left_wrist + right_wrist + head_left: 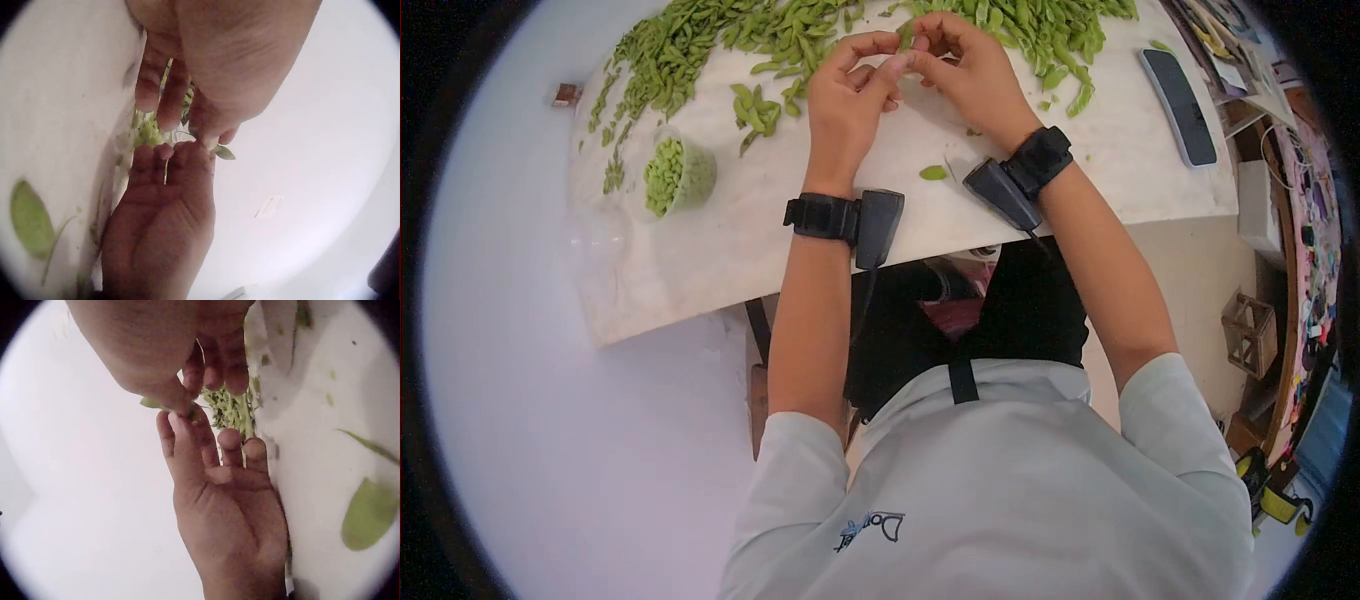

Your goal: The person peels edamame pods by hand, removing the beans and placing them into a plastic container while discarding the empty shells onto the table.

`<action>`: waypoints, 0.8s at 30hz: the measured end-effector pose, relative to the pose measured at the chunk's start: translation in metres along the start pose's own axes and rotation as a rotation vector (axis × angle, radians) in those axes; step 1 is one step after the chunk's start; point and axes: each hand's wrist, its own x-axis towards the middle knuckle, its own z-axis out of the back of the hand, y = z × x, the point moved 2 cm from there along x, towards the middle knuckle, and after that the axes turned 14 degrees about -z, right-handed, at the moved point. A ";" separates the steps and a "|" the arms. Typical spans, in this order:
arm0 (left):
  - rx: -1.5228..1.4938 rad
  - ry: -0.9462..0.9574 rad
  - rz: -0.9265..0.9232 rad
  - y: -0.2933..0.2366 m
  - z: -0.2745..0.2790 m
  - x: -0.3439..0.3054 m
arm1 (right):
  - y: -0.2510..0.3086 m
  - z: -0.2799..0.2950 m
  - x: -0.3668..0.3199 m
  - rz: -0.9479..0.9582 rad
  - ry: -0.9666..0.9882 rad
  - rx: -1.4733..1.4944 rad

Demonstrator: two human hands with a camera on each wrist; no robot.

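Observation:
Above the far part of the table, my left hand [850, 95] and right hand [980, 75] meet at the fingertips. Between them both pinch a green soybean pod [906, 38]. One end of this pod [224, 152] sticks out past the fingers in the left wrist view; the rest is covered by them. In the right wrist view, the pod's tip [150, 402] shows beside the right thumb. A loose flat pod [933, 173] lies on the white tabletop nearer the body, between the two wrists.
A pile of pods [665, 60] spreads along the table's far left, another heap [1040, 30] at the far right. A clear plastic cup [700, 175] holds shelled green beans [663, 178]. A phone [1178, 105] lies at right. The table's white cover [730, 260] ends near my lap.

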 end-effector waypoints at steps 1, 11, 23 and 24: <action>0.005 0.001 0.006 0.000 0.001 0.000 | 0.000 0.001 0.000 -0.031 0.015 0.016; 0.141 -0.094 -0.140 0.000 0.007 0.000 | 0.046 -0.004 -0.010 -0.279 0.082 0.178; 0.185 -0.048 0.000 0.002 0.007 0.000 | 0.014 0.004 -0.004 -0.228 0.125 0.042; 0.166 -0.049 0.007 0.003 0.007 0.001 | 0.013 0.003 -0.003 -0.223 0.122 0.044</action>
